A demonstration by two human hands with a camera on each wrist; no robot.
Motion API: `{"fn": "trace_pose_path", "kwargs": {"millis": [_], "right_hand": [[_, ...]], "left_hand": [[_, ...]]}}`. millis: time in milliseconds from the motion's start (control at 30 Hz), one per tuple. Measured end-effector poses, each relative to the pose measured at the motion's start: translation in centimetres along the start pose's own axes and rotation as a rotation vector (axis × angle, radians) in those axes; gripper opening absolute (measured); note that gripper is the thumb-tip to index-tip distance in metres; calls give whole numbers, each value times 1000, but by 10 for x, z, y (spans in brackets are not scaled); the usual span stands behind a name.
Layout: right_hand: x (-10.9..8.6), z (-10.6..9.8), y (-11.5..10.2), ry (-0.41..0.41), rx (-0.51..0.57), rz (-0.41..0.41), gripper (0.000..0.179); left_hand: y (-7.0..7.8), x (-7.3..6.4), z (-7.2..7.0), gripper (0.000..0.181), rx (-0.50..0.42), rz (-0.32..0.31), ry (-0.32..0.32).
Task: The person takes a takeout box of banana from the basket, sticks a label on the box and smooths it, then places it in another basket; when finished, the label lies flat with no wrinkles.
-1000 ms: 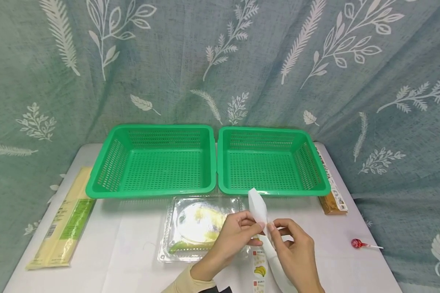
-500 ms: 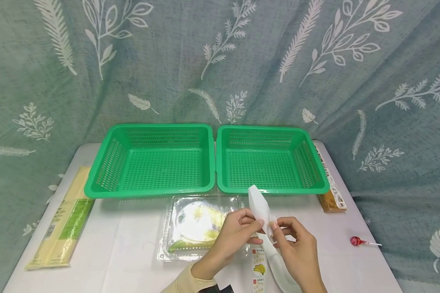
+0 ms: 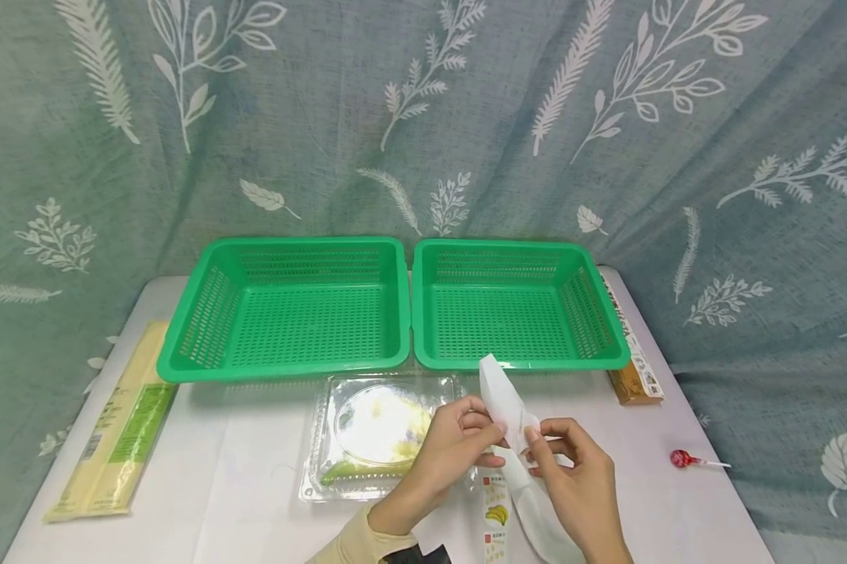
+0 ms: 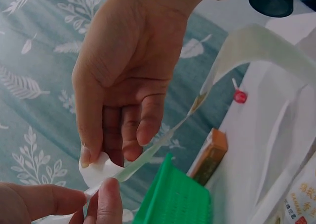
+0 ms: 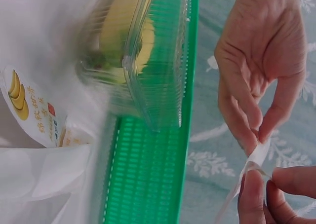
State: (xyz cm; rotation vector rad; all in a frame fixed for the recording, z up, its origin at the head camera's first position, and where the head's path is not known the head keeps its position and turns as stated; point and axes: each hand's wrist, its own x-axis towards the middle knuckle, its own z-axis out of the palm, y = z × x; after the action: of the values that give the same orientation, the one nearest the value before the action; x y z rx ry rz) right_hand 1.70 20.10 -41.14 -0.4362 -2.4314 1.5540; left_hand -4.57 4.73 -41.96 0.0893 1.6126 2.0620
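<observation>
Both hands meet in front of the right basket, on a strip of banana stickers with white backing [image 3: 499, 395]. My left hand [image 3: 446, 458] pinches it between thumb and fingers, its free end pointing up. Close by, my right hand [image 3: 580, 493] pinches the strip's edge; in the right wrist view a small fold of white strip [image 5: 256, 157] shows between the fingertips. Printed banana stickers [image 3: 497, 515] hang below the left hand, and the white back of the strip loops down under the right. A closed clear plastic clamshell [image 3: 314, 462] with bananas [image 5: 123, 24] lies left of the hands.
Two green baskets stand side by side at the back, the left one [image 3: 282, 373] larger than the right one [image 3: 522, 364]. A pale yellow packet [image 3: 116, 439] lies at the left table edge. On the right are a brown and white box [image 3: 636, 380] and a red lollipop [image 3: 680, 459].
My right hand has shifted slightly right, and more white strip shows between the two thumbs. The left hand keeps its pinch; the head view has moved a little.
</observation>
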Motion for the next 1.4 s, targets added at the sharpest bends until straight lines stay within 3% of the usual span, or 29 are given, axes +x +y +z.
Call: {"fn": "trace_pose_path", "kwargs": {"millis": [333,567,733,967,1267,1400], "right_hand": [[-1,-2,0,-2,18,34,5],[-2,-3,0,11,44,10,7],[-5,-3,3,9,85,48,7],[-7,-4,5,2,94,114,9],[-8,-5,10,-10,112,131,13],[-9,-5,11,-2,123,127,11]], "left_hand": [[-1,2,1,30,-2,6,14],[-3,4,2,35,1,21,27],[-6,4,2,39,19,33,44],[-11,8,2,49,126,100,71],[-14,8,2,60,382,166,102],[-13,9,1,62,449,178,125]]}}
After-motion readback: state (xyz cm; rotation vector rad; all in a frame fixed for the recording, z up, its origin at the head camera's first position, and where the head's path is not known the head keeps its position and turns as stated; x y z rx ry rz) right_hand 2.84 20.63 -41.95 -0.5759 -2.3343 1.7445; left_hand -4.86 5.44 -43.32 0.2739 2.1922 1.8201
